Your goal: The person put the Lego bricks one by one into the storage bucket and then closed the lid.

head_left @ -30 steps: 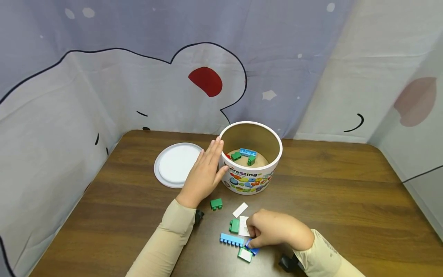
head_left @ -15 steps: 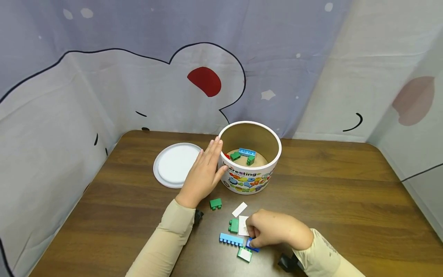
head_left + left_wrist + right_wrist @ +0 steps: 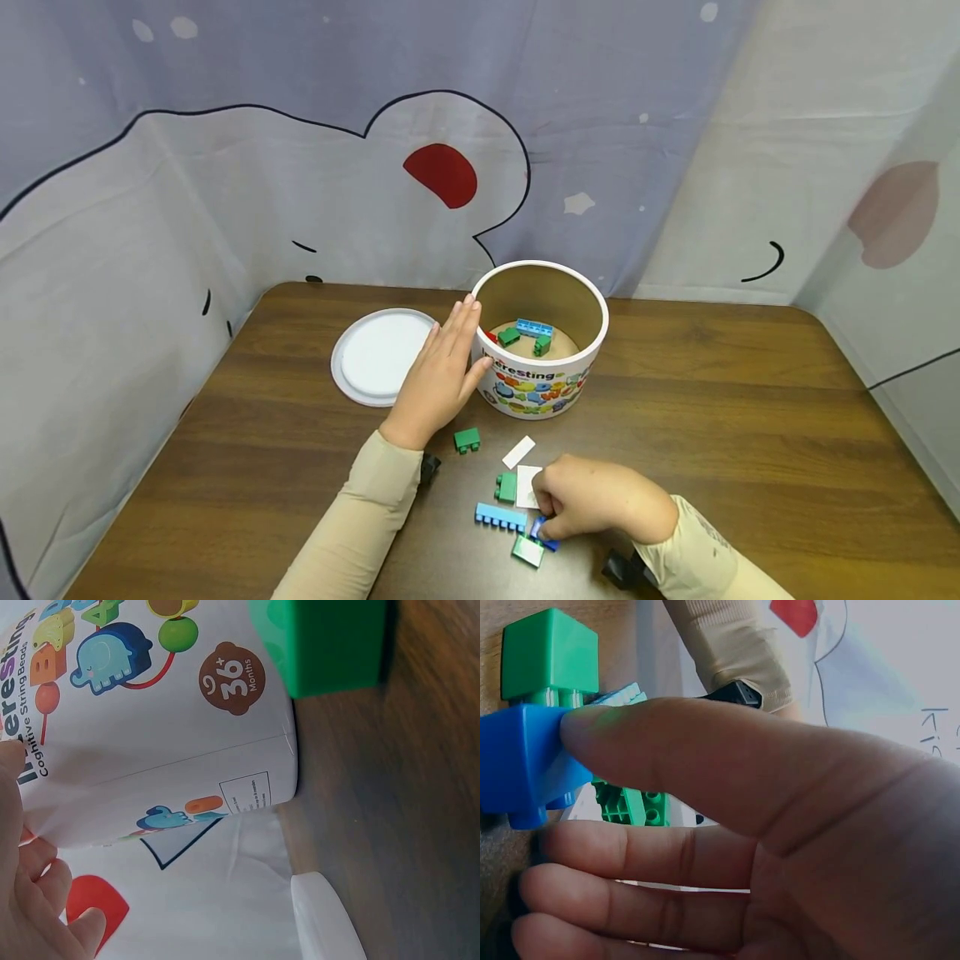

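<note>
Brown table [image 3: 712,400]: tub [image 3: 536,393], lid [image 3: 377,358], bricks [image 3: 500,517], perhaps paper slips [image 3: 518,452].

Screened-off nook — wider room unclear
Cartoon-printed fabric [image 3: 300,192] backs a wood-grain counter [image 3: 750,433] — toy blocks [image 3: 501,515] lie on it.

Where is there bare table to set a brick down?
The brown woodgrain table is bare right of the round white printed tub and left of the round white lid. Beside the right hand it's crowded with a pale blue plastic brick and green plastic bricks.
</note>
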Demonstrator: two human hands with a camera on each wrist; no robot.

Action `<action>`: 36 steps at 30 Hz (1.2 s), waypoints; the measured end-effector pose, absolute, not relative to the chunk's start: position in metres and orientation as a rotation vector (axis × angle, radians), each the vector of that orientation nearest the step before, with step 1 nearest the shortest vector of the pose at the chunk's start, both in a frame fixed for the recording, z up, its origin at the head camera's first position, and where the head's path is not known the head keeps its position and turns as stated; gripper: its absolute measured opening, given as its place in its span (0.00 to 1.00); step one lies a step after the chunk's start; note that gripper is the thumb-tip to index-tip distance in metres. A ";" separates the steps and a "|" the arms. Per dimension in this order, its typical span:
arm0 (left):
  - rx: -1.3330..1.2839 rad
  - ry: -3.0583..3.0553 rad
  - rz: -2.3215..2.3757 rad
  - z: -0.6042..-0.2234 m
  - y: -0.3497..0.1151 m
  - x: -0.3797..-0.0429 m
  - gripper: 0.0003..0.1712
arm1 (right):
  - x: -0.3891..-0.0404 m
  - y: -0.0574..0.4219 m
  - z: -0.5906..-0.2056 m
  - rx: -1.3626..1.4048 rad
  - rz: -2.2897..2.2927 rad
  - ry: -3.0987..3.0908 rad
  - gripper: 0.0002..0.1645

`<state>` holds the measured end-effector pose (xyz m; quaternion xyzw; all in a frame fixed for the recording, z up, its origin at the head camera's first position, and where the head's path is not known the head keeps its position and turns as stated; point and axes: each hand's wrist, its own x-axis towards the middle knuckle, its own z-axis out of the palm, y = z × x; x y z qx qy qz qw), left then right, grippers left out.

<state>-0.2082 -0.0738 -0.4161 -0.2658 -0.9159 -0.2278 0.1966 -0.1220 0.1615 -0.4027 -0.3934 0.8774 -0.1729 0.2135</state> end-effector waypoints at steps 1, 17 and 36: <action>-0.745 -2.564 -0.637 -0.416 -0.074 -0.209 0.44 | -0.122 0.161 -0.402 -1.091 -0.481 2.432 0.15; -0.744 -2.563 -0.636 -0.416 -0.075 -0.209 0.44 | -0.122 0.161 -0.401 -1.125 -0.460 2.425 0.13; -0.730 -2.587 -0.621 -0.416 -0.074 -0.208 0.44 | -0.134 0.168 -0.385 -1.226 -0.656 2.585 0.09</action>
